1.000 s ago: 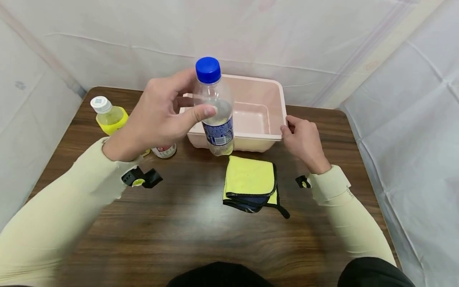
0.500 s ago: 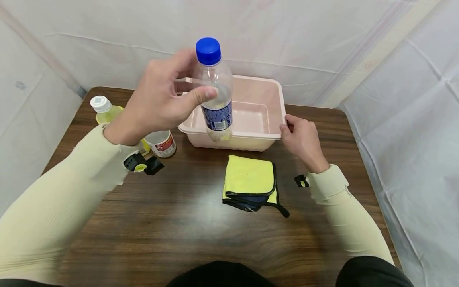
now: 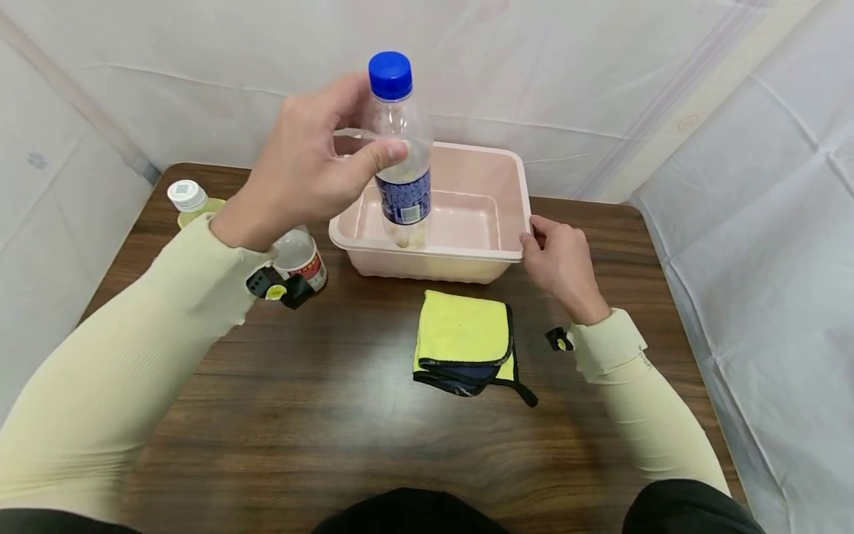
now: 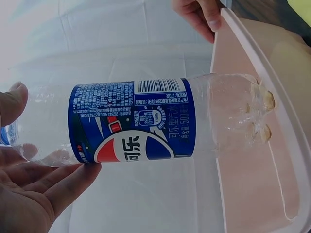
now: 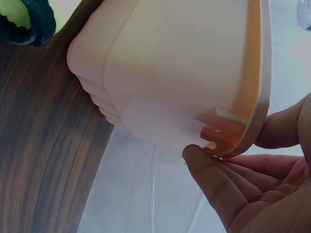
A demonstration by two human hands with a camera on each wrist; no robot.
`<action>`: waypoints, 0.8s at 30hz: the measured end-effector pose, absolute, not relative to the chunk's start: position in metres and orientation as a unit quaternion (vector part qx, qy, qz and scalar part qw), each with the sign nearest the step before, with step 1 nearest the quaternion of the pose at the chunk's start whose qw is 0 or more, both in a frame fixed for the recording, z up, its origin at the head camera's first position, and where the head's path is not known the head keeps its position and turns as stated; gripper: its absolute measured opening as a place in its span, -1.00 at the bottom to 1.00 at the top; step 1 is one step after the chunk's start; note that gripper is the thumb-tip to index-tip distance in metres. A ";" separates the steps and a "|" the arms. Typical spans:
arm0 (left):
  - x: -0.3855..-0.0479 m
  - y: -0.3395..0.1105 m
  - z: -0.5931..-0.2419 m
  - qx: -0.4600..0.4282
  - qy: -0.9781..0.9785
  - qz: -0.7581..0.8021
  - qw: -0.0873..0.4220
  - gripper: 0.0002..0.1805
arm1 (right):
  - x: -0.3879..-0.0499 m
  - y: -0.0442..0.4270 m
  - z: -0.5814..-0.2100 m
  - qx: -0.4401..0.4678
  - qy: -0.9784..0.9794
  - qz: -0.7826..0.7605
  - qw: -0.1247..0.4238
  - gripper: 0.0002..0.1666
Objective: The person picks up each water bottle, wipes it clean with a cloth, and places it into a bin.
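My left hand (image 3: 307,159) grips a clear plastic bottle (image 3: 404,199) with a blue cap and a blue Pepsi label, thumb on the near side. It holds the bottle upright over the left part of a pale pink plastic basin (image 3: 427,261). In the left wrist view the bottle (image 4: 131,121) has some yellowish residue at its base, close to the basin's rim. My right hand (image 3: 560,259) pinches the basin's right rim; in the right wrist view its thumb and fingers (image 5: 209,177) hold the edge from both sides.
A folded yellow cloth (image 3: 463,326) with black trim lies in front of the basin. To the left, partly behind my left forearm, stand a white-capped bottle (image 3: 189,197) of yellow liquid and a clear bottle (image 3: 303,259) with a red-and-white label. White sheeting (image 3: 534,89) surrounds the table.
My left hand has lifted the Pepsi bottle and carried it away from me, from in front of the basin's near wall to over the basin. My right hand stays on the rim.
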State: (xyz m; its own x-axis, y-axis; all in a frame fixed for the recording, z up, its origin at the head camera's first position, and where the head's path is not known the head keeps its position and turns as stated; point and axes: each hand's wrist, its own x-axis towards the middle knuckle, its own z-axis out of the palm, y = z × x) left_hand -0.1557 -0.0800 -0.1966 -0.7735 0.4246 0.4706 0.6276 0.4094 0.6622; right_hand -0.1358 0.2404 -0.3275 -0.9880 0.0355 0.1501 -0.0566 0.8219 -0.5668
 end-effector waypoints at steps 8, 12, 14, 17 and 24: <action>-0.166 -0.074 -0.197 -0.294 -0.839 -0.446 0.105 -0.55 | -0.136 0.240 -0.329 0.010 -0.951 0.298 0.082 -0.60; -0.174 -0.072 -0.199 -0.288 -0.845 -0.438 0.105 -0.53 | -0.135 0.240 -0.329 0.008 -0.952 0.296 0.081 -0.59; -0.178 -0.071 -0.201 -0.286 -0.847 -0.436 0.104 -0.53 | -0.135 0.240 -0.329 0.007 -0.951 0.297 0.082 -0.58; -0.183 -0.070 -0.205 -0.279 -0.847 -0.441 0.102 -0.54 | -0.135 0.240 -0.330 0.007 -0.951 0.299 0.082 -0.59; -0.195 -0.069 -0.213 -0.254 -0.856 -0.440 0.096 -0.50 | -0.136 0.239 -0.330 0.010 -0.951 0.298 0.082 -0.60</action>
State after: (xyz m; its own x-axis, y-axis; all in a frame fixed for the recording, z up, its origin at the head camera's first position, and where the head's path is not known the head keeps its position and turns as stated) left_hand -0.1946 -0.0694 -0.2130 -0.8520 0.3509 0.3885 0.5202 0.4837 0.7038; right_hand -0.1359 0.2392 -0.3303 -0.9862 0.0310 0.1624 -0.0673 0.8219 -0.5656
